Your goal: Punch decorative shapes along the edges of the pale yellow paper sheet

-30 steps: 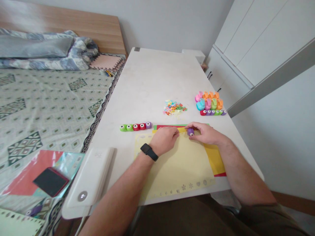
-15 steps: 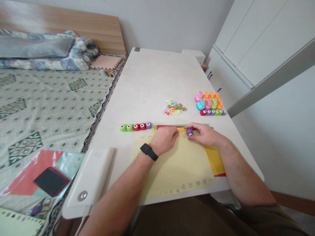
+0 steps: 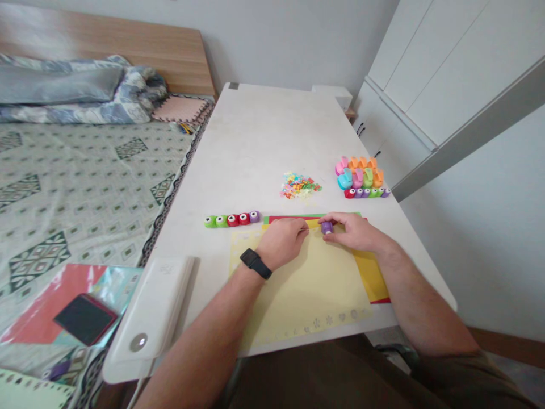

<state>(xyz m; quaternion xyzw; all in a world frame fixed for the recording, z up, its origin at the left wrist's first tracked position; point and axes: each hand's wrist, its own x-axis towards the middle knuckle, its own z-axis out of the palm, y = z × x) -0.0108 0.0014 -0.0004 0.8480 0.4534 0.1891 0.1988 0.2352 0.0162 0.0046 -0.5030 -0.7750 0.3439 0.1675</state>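
Note:
A pale yellow paper sheet [image 3: 315, 278] lies before me, with punched shapes along its near and left edges. My left hand [image 3: 284, 238], a dark watch on its wrist, pinches the sheet's far edge. Thumb and fingers of my right hand [image 3: 351, 232] grip a small purple paper punch [image 3: 327, 228] at that same edge, to the right of my left hand. Whether the sheet's edge sits inside the punch's slot I cannot tell. Under the sheet, green, red and deeper yellow papers [image 3: 371, 278] stick out at the far and right sides.
Beyond the papers lies a pile of colourful punched bits [image 3: 299, 186]. Small punches [image 3: 232, 220] stand in a row at left; more punches [image 3: 361, 177], larger and small, are grouped at right. A white box-shaped device [image 3: 155, 301] with a cable occupies the near left corner. A bed [image 3: 97, 187] adjoins the table.
The view has shifted slightly. Both hands keep their places at the sheet's far edge, and the purple punch appears turned only a little in my right hand.

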